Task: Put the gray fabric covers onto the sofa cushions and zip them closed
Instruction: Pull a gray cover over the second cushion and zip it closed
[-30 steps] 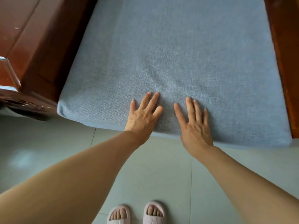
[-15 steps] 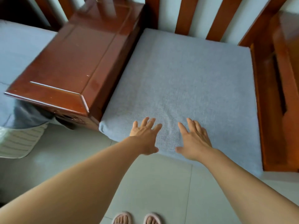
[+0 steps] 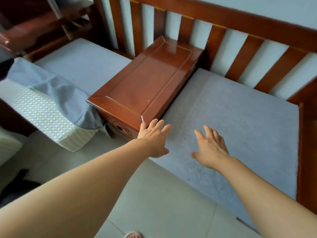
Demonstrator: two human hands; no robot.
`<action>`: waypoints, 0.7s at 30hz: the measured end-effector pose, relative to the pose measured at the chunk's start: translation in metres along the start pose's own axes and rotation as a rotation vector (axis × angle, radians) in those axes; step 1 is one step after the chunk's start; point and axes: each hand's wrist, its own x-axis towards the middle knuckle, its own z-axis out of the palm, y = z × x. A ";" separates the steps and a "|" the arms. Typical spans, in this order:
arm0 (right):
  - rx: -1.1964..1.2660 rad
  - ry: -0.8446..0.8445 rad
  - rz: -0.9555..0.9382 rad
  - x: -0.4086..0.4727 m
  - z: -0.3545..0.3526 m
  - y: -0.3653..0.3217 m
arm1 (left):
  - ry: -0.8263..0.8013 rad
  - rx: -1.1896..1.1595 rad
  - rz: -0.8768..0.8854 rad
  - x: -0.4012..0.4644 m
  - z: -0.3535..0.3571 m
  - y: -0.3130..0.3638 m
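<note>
Fingers of both hands, left [image 3: 153,138] and right [image 3: 210,147], spread, holding nothing above lower-centre covered cushion [image 3: 240,121]; next, work half-covered cushion [image 3: 42,107] at left, tugging cover [image 3: 56,90] evenly.

Right seat: the covered cushion [image 3: 240,117] lies flat, its top is free from front edge to back edge.
Left edge of this cushion: the wooden box armrest [image 3: 145,83] stands against it and blocks passage.
Back edge: the slatted backrest [image 3: 240,54] closes it.
Right edge: the wooden side rail [image 3: 307,134] closes it.
Left seat: a half-covered cushion [image 3: 42,109] overhangs the front edge.
Front: the floor [image 3: 154,194] is open.
</note>
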 end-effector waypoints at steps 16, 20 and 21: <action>-0.083 0.053 -0.281 0.061 -0.013 -0.236 | 0.077 -0.125 -0.272 -0.069 0.014 -0.229; -0.081 0.053 -0.304 0.076 -0.015 -0.301 | 0.082 -0.125 -0.271 -0.079 0.017 -0.288; -0.085 0.060 -0.310 0.080 -0.017 -0.316 | 0.092 -0.125 -0.270 -0.080 0.016 -0.302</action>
